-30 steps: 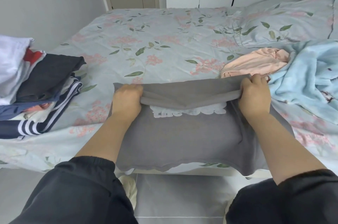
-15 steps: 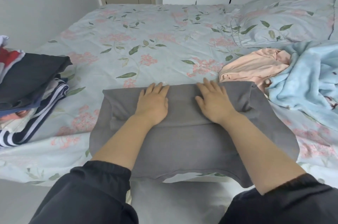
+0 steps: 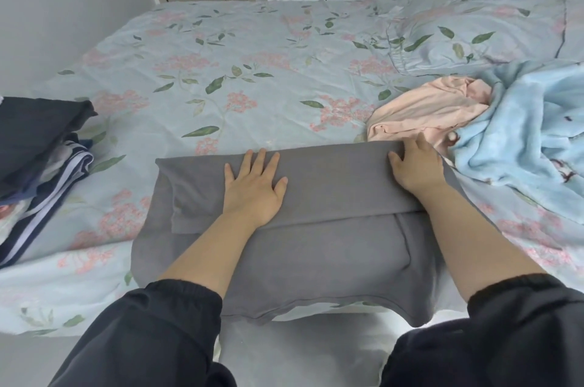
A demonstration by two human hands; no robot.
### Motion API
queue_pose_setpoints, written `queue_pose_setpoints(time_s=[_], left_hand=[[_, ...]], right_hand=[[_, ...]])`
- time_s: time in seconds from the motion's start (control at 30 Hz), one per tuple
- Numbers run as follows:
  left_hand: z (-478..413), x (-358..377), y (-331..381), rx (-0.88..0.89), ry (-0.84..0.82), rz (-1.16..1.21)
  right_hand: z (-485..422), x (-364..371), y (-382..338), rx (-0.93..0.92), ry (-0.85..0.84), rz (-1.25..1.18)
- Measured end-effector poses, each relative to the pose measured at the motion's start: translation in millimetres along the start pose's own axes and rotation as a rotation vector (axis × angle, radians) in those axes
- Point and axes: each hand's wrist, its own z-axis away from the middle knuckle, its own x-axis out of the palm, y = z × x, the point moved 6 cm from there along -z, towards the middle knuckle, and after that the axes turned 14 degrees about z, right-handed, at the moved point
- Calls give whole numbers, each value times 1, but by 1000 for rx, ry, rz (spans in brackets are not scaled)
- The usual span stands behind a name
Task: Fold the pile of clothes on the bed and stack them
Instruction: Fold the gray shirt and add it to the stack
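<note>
**Grips.** The left grip (image 3: 252, 187) is released: palm down, fingers straight and spread, pressing on the folded-over band of the grey garment (image 3: 316, 238) left of its centre. The right grip (image 3: 414, 165) is also released and lies flat at the right end of the same band, near its far edge. Whether its thumb tucks under the cloth cannot be told.

**Change.** A second ago both grips pinched the upper edge of the garment and held it raised, with white lettering showing beneath. Half a second ago the edge was down and both palms lay close together at mid-band. The right grip has since travelled outward to the right end, and the lettering is now covered.

**Finding.** The fold is laid and is being smoothed. In my judgement this garment needs at least one more fold before stacking.

**Location.** The garment lies at the near edge of the bed (image 3: 252, 70), its lower hem overhanging.

**Surroundings.**
- The stack of folded clothes (image 3: 38, 146) sits at the left, well apart.
- A pink garment (image 3: 426, 111) lies unfolded just beyond the right grip.
- A light blue fleece (image 3: 521, 133) lies unfolded against it.
</note>
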Motion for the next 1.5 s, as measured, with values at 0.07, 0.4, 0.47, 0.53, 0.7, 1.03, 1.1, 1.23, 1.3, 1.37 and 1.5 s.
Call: queue_pose_setpoints(time_s=[0.07, 0.4, 0.47, 0.53, 0.7, 1.03, 1.1, 1.23, 1.3, 1.37, 1.5], left_hand=[[0, 1, 1, -2, 4, -12], [-2, 1, 1, 10, 6, -34], [-1, 1, 0, 23, 3, -33], [-1, 2, 1, 42, -5, -30], [-1, -12, -29, -93, 61, -44], [-5, -34, -69, -228, 34, 9], [-13, -37, -62, -67, -72, 63], [-30, -55, -67, -42, -175, 152], [-36, -64, -65, -20, -252, 162], [-37, -70, -61, 4, -339, 97], [-44, -99, -54, 67, -343, -67]], right_hand=[[3, -13, 13, 158, 129, -50], [0, -12, 20, 326, 92, -304], [4, -20, 8, 306, 149, -136], [11, -33, -24, 168, 257, 94], [49, 9, -110, -513, 27, 153], [19, 24, -63, -343, -51, 187], [14, 21, -67, -420, -74, 163], [-4, 8, -73, -487, -180, 220], [-14, -3, -77, -507, -262, 374], [-18, -16, -80, -531, -321, 517], [-26, -54, -78, -494, -184, 516]])
